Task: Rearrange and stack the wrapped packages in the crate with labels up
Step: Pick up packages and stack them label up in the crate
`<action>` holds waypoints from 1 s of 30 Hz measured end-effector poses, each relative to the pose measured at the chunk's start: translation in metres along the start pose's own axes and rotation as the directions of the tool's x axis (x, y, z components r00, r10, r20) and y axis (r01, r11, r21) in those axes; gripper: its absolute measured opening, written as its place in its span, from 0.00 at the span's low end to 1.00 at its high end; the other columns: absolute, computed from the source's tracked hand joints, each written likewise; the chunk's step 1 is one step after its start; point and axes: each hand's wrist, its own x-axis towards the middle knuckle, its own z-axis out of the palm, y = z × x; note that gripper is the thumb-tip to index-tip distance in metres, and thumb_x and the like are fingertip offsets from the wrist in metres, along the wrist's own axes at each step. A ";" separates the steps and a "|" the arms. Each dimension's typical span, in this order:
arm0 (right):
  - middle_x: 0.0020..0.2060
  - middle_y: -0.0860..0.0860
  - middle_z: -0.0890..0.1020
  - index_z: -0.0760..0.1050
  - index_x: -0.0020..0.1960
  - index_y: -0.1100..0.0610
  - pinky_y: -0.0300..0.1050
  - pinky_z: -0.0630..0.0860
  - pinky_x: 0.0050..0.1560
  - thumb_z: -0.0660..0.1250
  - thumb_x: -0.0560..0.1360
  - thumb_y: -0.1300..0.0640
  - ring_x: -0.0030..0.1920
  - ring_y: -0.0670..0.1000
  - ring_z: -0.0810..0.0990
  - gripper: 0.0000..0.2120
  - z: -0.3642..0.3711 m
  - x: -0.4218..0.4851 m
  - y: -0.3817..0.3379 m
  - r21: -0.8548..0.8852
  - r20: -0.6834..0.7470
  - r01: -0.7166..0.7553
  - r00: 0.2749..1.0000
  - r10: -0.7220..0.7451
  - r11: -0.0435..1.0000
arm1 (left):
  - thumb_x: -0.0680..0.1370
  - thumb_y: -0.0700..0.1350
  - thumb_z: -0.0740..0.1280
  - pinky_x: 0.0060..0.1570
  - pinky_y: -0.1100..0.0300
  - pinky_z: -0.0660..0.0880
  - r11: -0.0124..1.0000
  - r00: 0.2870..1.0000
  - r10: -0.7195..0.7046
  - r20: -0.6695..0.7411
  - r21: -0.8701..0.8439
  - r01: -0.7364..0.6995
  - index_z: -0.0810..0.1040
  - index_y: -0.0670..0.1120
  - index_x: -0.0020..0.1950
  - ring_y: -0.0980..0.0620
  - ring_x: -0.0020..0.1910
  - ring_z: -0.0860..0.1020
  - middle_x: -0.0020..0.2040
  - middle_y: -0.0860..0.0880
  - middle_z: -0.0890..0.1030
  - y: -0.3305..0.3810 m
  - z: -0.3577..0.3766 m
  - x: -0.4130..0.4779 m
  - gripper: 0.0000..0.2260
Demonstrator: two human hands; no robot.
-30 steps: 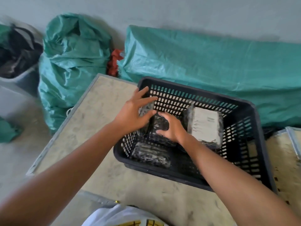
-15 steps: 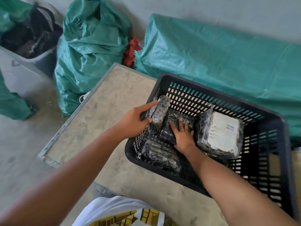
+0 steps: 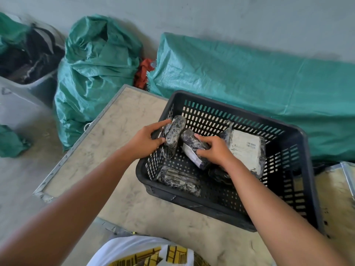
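Note:
A black slotted crate (image 3: 299, 166) sits on a worn board. My left hand (image 3: 146, 143) grips an upright dark wrapped package (image 3: 173, 137) at the crate's left wall. My right hand (image 3: 215, 150) holds a second wrapped package (image 3: 192, 148), tilted, with part of its white label showing. A larger package with its white label up (image 3: 245, 148) lies at the right of the crate. Another dark package (image 3: 178, 179) lies flat near the front left corner. One more dark bundle (image 3: 219, 174) is mostly hidden under my right wrist.
The board (image 3: 107, 150) has a metal edge and a floor drop at its left. Green woven sacks (image 3: 96, 70) and a long green-covered bundle (image 3: 249, 81) line the wall behind. A grey bin (image 3: 25, 87) of dark items stands at the far left.
My right hand went from pressing flat on the middle package to gripping and tilting it, exposing its label. My left hand lifted the left package higher along the crate wall.

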 end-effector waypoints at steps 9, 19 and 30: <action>0.34 0.43 0.85 0.79 0.62 0.29 0.33 0.67 0.29 0.74 0.76 0.54 0.23 0.44 0.65 0.23 -0.049 -0.066 -0.018 0.238 -0.027 0.122 0.992 -0.119 0.963 | 0.79 0.47 0.72 0.73 0.30 0.57 0.835 0.961 0.270 -0.058 0.511 -0.204 0.74 0.55 0.75 0.35 0.79 0.55 0.80 0.44 0.63 0.031 0.003 -0.014 0.24; 0.60 0.51 0.86 0.85 0.60 0.40 0.53 0.76 0.68 0.73 0.69 0.52 0.63 0.55 0.82 0.20 -0.142 -0.110 -0.057 0.444 -0.113 0.270 0.963 -0.246 0.855 | 0.82 0.61 0.61 0.70 0.69 0.60 0.808 0.806 0.549 0.221 0.106 -0.579 0.32 0.63 0.79 0.66 0.75 0.62 0.76 0.72 0.55 0.090 0.028 -0.028 0.40; 0.62 0.35 0.82 0.73 0.69 0.32 0.31 0.77 0.55 0.79 0.72 0.52 0.60 0.34 0.80 0.31 -0.134 -0.099 -0.041 0.484 -0.322 0.303 0.934 -0.156 0.821 | 0.84 0.54 0.61 0.56 0.74 0.71 0.930 0.925 0.357 0.129 -0.147 -0.338 0.45 0.72 0.78 0.78 0.62 0.68 0.74 0.75 0.60 0.086 0.044 0.008 0.31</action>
